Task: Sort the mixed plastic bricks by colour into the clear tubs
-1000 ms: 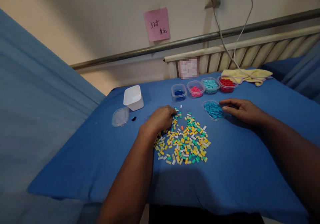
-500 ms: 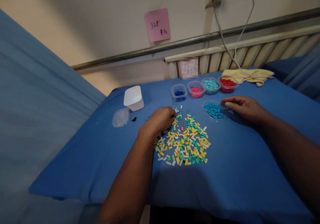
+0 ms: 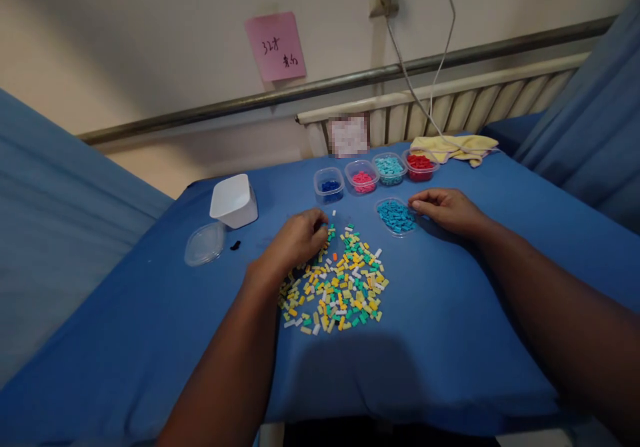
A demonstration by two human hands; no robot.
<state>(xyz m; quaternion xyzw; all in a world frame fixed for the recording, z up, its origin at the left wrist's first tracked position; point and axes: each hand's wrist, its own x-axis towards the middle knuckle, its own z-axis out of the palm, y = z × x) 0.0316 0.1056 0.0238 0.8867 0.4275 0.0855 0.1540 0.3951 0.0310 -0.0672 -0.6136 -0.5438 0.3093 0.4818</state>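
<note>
My left hand [image 3: 303, 235] hovers low over the upper left part of a loose pile of small plastic bricks [image 3: 345, 287], mostly yellow, green and white. Its fingers are curled together, and whatever is between the fingertips is hidden. On the right, my right hand [image 3: 445, 210] has its thumb and fingertips closed at the right edge of a shallow clear plastic lid [image 3: 397, 234]. Blue bricks [image 3: 395, 214] are heaped in that lid. One orange brick [image 3: 335, 256] shows among the pile.
Behind stand clear tubs of dark blue [image 3: 330, 187], pink [image 3: 363, 180], light turquoise [image 3: 389, 167] and red bricks [image 3: 420, 166]. At left are a white tub [image 3: 235, 200], another clear lid [image 3: 205, 244] and a black scrap [image 3: 235, 245]. A yellow cloth [image 3: 455, 148] lies far right.
The view has swung right, so everything sits further left in it. My left hand has lifted slightly, and its thumb shows more. The right hand stays at the lid's edge.
</note>
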